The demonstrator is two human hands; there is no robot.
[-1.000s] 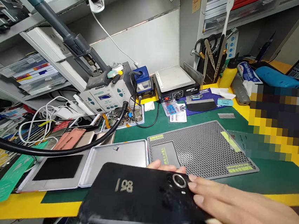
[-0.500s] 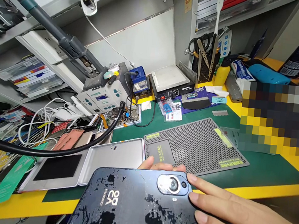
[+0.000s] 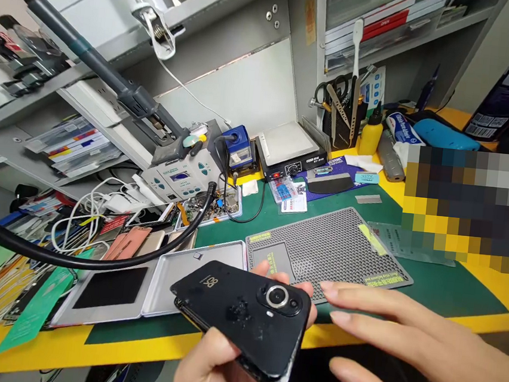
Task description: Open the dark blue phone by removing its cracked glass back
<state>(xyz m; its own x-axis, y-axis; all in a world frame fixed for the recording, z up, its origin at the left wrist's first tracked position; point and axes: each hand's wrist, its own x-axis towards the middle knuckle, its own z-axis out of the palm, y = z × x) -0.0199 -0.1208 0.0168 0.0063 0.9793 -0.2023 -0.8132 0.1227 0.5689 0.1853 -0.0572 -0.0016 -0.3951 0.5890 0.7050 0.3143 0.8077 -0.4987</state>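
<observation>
A black smartphone (image 3: 242, 319) lies tilted in my left hand (image 3: 214, 358), back side up, above the bench's front edge. The thumb presses its near side and the fingers wrap behind the far edge. Its back is scuffed, with a round camera lens at the right end; the lower right corner looks broken and the panel edge stands slightly away from the frame. My right hand (image 3: 415, 344) hovers just right of the phone, fingers apart, holding nothing. Behind the phone lies a grey perforated mat (image 3: 329, 252).
An open white case (image 3: 199, 270) lies left of the mat on the green work surface (image 3: 464, 295). Behind are a grey rework station (image 3: 179, 178), a heating plate (image 3: 289, 149) and a tool holder (image 3: 340, 118). A black hose (image 3: 94, 265) arcs across the left side; cables crowd beyond it.
The phone has tilted and moved farther from the camera, now showing its side and my left thumb. My right fingers, earlier touching its camera end, are now apart from it.
</observation>
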